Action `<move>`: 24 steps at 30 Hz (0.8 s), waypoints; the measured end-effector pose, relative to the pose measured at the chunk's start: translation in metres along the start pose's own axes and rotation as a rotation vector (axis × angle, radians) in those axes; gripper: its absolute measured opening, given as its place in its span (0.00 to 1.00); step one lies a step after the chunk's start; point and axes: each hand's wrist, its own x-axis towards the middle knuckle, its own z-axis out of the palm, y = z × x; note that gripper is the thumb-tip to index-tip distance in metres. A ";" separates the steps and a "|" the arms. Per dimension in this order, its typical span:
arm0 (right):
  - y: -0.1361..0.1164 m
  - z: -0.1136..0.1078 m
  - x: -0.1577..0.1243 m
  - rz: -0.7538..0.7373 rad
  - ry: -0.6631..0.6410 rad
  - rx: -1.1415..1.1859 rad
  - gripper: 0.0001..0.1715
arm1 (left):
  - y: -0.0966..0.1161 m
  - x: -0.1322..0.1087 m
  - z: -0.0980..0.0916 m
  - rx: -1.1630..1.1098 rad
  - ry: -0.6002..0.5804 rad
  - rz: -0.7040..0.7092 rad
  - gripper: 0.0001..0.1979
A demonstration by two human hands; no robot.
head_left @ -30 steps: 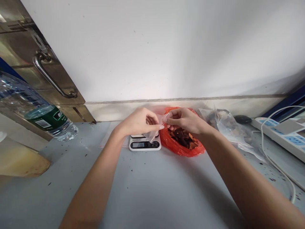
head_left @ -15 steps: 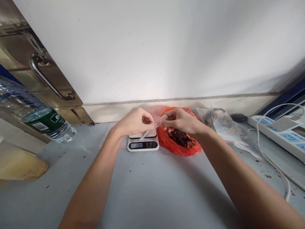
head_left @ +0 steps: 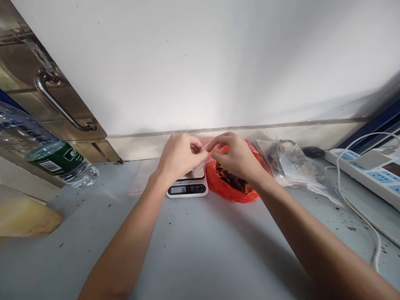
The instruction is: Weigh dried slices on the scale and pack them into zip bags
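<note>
Above the small white kitchen scale (head_left: pixel 186 191), my left hand (head_left: pixel 181 155) pinches the top edge of a small clear plastic bag (head_left: pixel 198 168) between thumb and fingers. My right hand (head_left: pixel 235 157) meets it from the other side, index finger and thumb closed around the same edge. The bag hangs low over the scale's platform, mostly hidden by my left hand; I cannot make out its contents. On the scale's display a low number is lit. Right beside the scale, under my right hand, is a red plastic bag (head_left: pixel 215 187) of dark brown dried slices (head_left: pixel 234 180).
Flat clear bags (head_left: pixel 142 177) lie left of the scale. Filled clear bags (head_left: pixel 293 164), a black mouse-shaped object (head_left: pixel 313 152), a power strip (head_left: pixel 368 173) and a white cable (head_left: pixel 359 214) are at right. A water bottle (head_left: pixel 56 158) and yellowish container (head_left: pixel 29 216) appear at left.
Both hands have risen slightly, and my right fingers have shifted left along the bag's edge towards my left hand. The number on the scale's display has dropped.
</note>
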 end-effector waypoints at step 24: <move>0.030 -0.076 0.007 -0.146 -0.363 -0.023 0.55 | -0.036 0.018 0.000 -0.890 -0.087 -0.478 0.07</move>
